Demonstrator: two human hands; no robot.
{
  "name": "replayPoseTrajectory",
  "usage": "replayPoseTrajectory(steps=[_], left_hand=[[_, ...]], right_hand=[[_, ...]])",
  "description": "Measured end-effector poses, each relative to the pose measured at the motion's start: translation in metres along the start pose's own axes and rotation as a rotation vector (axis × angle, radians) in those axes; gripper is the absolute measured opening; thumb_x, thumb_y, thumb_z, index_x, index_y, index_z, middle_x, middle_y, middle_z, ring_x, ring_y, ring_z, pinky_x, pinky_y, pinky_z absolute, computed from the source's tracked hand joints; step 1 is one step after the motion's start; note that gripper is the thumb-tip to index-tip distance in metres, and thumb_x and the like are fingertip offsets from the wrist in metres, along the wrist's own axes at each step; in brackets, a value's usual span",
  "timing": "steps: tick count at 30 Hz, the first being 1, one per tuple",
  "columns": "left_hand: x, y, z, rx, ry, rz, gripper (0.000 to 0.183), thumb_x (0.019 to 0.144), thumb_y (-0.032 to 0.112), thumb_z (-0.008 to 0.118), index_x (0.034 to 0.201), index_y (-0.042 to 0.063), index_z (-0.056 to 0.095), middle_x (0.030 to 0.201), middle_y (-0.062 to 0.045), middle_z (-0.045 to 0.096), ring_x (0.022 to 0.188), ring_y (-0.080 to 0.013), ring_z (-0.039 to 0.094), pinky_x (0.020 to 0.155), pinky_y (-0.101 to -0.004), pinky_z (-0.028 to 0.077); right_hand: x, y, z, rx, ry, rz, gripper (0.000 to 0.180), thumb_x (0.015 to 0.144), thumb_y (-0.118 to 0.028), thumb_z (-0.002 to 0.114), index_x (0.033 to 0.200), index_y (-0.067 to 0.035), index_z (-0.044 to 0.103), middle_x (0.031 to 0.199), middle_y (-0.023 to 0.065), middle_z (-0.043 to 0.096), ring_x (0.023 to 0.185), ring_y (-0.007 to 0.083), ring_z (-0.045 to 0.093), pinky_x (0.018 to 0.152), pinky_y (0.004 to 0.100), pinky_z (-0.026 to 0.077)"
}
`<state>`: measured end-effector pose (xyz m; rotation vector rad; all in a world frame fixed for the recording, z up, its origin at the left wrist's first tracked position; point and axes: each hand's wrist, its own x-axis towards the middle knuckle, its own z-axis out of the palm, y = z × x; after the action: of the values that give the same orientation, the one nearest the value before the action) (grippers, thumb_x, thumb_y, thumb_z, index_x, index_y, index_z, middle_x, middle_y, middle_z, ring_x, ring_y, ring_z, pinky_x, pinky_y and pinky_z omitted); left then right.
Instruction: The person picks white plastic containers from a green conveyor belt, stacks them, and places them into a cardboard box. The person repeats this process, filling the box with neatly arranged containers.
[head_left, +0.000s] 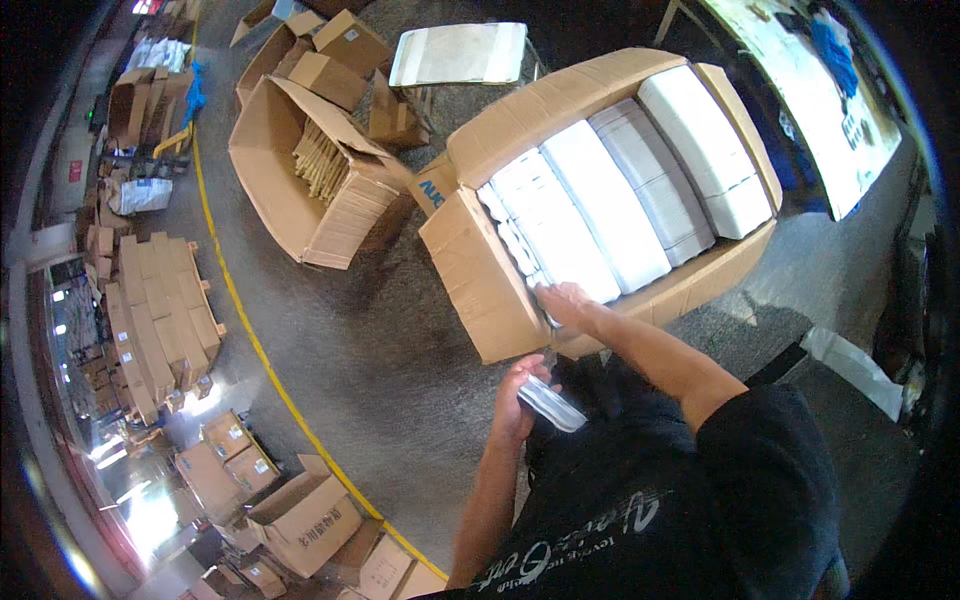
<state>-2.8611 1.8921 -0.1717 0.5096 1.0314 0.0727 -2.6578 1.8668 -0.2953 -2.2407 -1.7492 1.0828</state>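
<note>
A large open cardboard box (480, 277) stands before me, packed with rows of white, flat-looking pieces (600, 210) and one greyer row (652, 180). My right hand (568, 306) reaches into the box's near left corner, its fingers at the end of the nearest white row; whether they grip a piece cannot be told. Outside the box, close to my body, my left hand (521, 390) holds a small stack of thin, shiny, pale pieces (553, 405), tilted down to the right.
An open carton with tan rolled or stick-like pieces (321, 161) stands left of the box, near a white-topped stool or small table (457, 54). A worktable (817, 97) is at upper right. Stacked cartons (161, 315) lie beyond a yellow floor line (259, 349).
</note>
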Motion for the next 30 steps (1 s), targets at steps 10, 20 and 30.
replayPoseTrajectory(steps=[10, 20, 30], left_hand=[[0.007, 0.003, 0.003, -0.033, 0.119, 0.166, 0.040, 0.092, 0.031, 0.051, 0.114, -0.002, 0.056, 0.094, -0.009, 0.057, 0.089, -0.0202, 0.058, 0.082, -0.0493, 0.055], [0.074, 0.006, 0.037, 0.041, 0.056, 0.245, 0.041, 0.096, 0.032, 0.059, 0.124, 0.003, 0.053, 0.106, -0.005, 0.058, 0.093, -0.0147, 0.056, 0.075, -0.0309, 0.048], [0.121, -0.011, 0.027, 0.604, 0.154, 0.481, 0.040, 0.091, 0.007, 0.056, 0.128, -0.004, 0.047, 0.106, -0.006, 0.058, 0.097, -0.0156, 0.055, 0.084, -0.0292, 0.046]], right_hand=[[-0.056, -0.018, -0.079, 0.615, -0.366, 0.036, 0.047, 0.090, -0.032, 0.063, 0.126, -0.001, 0.058, 0.114, 0.0200, 0.067, 0.108, 0.0324, 0.064, 0.090, 0.0409, 0.052], [-0.127, -0.022, -0.083, 0.674, 0.028, 0.254, 0.034, 0.091, -0.024, 0.053, 0.106, 0.006, 0.054, 0.082, 0.0293, 0.066, 0.075, 0.0439, 0.066, 0.071, 0.0503, 0.055], [0.038, -0.014, -0.062, 0.652, 0.456, 0.175, 0.035, 0.097, -0.027, 0.048, 0.104, 0.007, 0.042, 0.086, 0.0360, 0.061, 0.085, 0.0524, 0.061, 0.075, 0.0540, 0.050]])
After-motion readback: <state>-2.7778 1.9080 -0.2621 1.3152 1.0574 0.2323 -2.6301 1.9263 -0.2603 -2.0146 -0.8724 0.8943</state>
